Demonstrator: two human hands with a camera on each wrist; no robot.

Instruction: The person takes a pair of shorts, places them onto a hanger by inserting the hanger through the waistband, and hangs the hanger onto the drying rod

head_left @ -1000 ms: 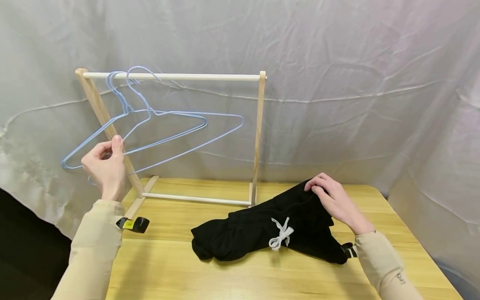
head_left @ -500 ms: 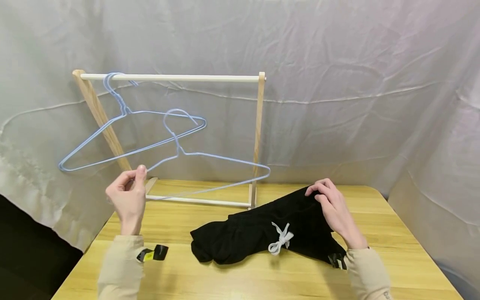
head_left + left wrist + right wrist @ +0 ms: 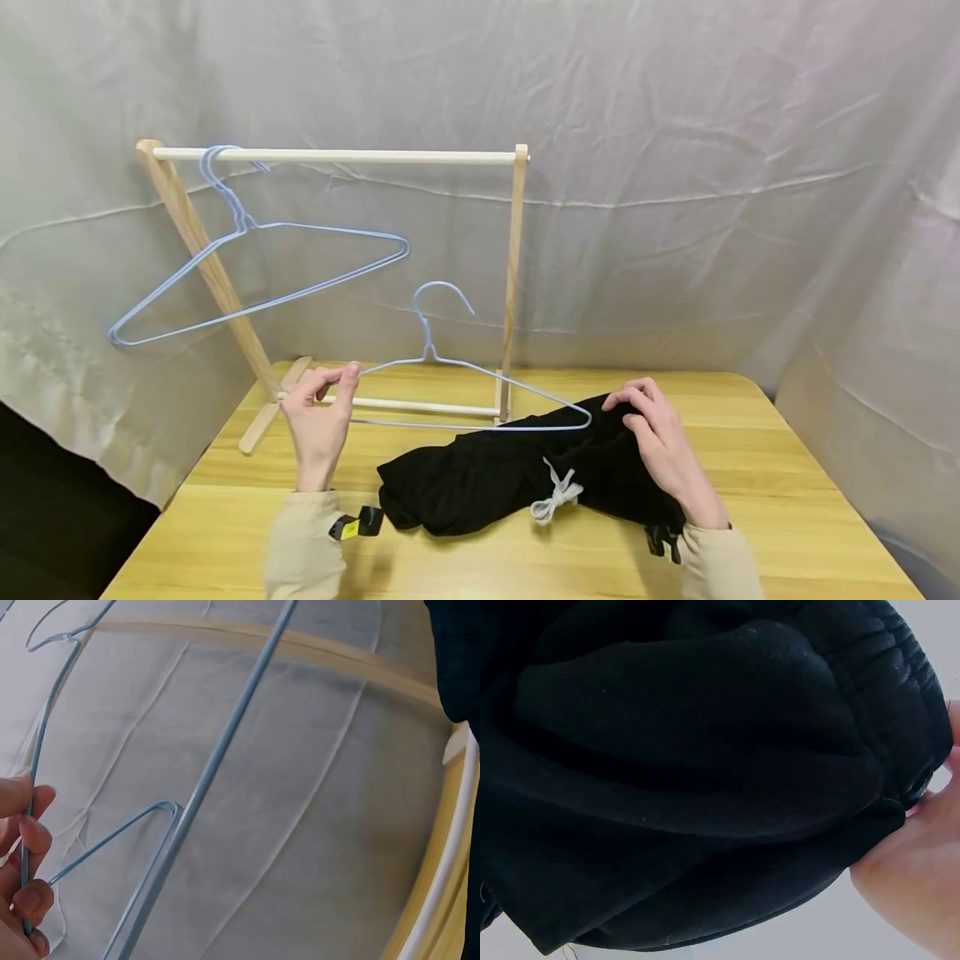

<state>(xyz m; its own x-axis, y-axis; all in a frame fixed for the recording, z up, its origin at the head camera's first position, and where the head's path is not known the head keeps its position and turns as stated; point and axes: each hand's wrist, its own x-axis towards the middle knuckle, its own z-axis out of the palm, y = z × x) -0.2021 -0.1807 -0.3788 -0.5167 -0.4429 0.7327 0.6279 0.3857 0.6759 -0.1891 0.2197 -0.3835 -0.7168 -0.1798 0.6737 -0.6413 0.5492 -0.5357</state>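
My left hand (image 3: 318,429) grips a light blue wire hanger (image 3: 427,333) by its left shoulder, fingers and thumb around the wire. The hanger stands upright with its hook up, off the rack, and its right end overlaps the black pants in the head view. In the left wrist view the hanger's long bottom bar (image 3: 217,757) runs diagonally. My right hand (image 3: 663,442) pinches the upper right edge of the black pants (image 3: 480,492), which lie bunched on the table. A white drawstring (image 3: 555,496) is tied in a bow at their front. The right wrist view shows their gathered waistband (image 3: 900,682).
Behind my left hand stands a wooden rack with a white top rail (image 3: 337,156) and a right post (image 3: 513,267). Several similar blue hangers (image 3: 240,218) hang at the rail's left end. Grey cloth (image 3: 675,167) encloses the wooden table (image 3: 787,500).
My left hand has lifted the hanger off the rail and brought it down and right, toward the pants. The right hand still holds the pants, whose raised edge has sunk slightly.
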